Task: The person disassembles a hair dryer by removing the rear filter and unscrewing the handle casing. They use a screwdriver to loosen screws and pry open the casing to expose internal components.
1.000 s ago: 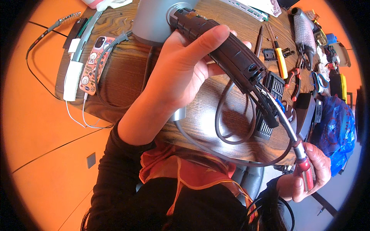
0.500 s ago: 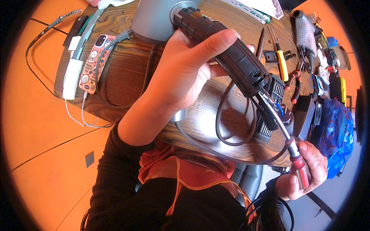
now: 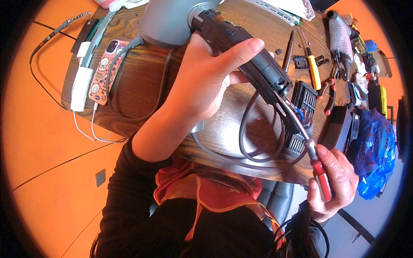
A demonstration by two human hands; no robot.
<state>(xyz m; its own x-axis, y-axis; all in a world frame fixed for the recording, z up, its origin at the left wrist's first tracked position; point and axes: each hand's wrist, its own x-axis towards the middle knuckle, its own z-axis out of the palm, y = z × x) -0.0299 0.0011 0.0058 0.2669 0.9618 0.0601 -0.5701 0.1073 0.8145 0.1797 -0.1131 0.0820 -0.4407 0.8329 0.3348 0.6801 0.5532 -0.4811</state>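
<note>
My left hand (image 3: pixel 206 79) is wrapped round the black inner handle (image 3: pixel 269 71) of a hair dryer, thumb lying along its top. The dryer's grey barrel (image 3: pixel 165 21) is at the upper left of the hand. My right hand (image 3: pixel 340 180) is closed on a screwdriver (image 3: pixel 319 174) with a red handle. Its metal shaft slants up to the open lower end of the dryer handle, beside a blue wire (image 3: pixel 300 114); where the tip sits is hidden. A grey power cord (image 3: pixel 244 133) loops below. Under my left wrist a silvery piece (image 3: pixel 198 127) shows partly.
On the right lie a yellow-handled screwdriver (image 3: pixel 314 71), red-and-black pliers (image 3: pixel 329 96), a black bit case (image 3: pixel 306 96) and a blue plastic bag (image 3: pixel 373 150). A phone in a patterned case (image 3: pixel 105 71) and a white power strip (image 3: pixel 80 88) are at the left.
The red screwdriver and my right hand have moved left and slightly up, closer to the dryer handle. The hair dryer has shifted slightly left in my left hand.
</note>
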